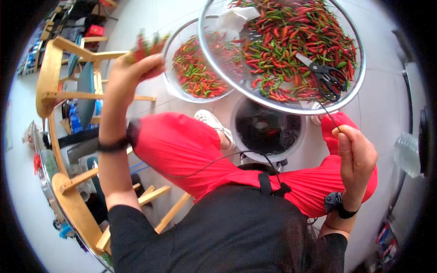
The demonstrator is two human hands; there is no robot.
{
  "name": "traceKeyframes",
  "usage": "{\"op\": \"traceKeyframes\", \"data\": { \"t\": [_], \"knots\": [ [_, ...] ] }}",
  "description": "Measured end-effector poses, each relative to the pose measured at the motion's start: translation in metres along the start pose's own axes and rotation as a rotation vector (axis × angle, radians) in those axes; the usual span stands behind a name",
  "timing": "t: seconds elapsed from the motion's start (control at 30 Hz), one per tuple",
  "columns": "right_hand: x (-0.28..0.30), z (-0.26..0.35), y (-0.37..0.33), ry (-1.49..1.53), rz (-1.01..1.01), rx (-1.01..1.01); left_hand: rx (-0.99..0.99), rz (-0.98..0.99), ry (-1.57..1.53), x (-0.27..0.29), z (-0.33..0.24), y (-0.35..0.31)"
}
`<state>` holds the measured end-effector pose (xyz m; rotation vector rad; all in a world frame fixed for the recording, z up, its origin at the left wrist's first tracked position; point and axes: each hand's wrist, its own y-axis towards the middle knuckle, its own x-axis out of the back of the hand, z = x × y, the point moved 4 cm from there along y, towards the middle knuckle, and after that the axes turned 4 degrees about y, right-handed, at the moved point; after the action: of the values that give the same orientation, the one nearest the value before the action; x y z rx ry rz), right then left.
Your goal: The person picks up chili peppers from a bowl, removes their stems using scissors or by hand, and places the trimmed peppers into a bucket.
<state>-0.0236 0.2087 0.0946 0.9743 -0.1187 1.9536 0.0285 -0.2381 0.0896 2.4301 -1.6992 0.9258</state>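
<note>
Raised at the left, my left hand (134, 73) is closed round a bunch of red and green chili peppers (146, 46), blurred by motion. My right hand (354, 154), above the right knee, pinches a thin dark cord (328, 115) between thumb and forefinger; the cord runs up toward the rim of a large round mesh sieve (296, 110). A heap of red and green chili peppers (291, 38) fills much of the sieve. On them lie black-handled scissors (325, 82), and a crumpled white tissue (237, 19) rests at its left side.
Left of the sieve, a bowl (199, 98) on the floor holds more chilies. Between my feet stands a round container (244, 152) with a dark interior. Wooden chairs (50, 75) crowd the left. At the right is a clear plastic container (407, 154). A dark cable (205, 167) crosses my lap.
</note>
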Motion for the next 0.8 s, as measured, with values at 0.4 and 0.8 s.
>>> {"op": "traceKeyframes", "data": {
  "t": [0.4, 0.8],
  "knots": [
    [-0.004, -0.014, 0.0, -0.029, -0.106, -0.057, 0.154, -0.331, -0.011, 0.146, 0.11, -0.019],
    [-0.036, -0.037, -0.002, -0.054, 0.004, -0.044, 0.392, -1.379, 0.207, 0.218, 0.363, -0.302]
  ]
}}
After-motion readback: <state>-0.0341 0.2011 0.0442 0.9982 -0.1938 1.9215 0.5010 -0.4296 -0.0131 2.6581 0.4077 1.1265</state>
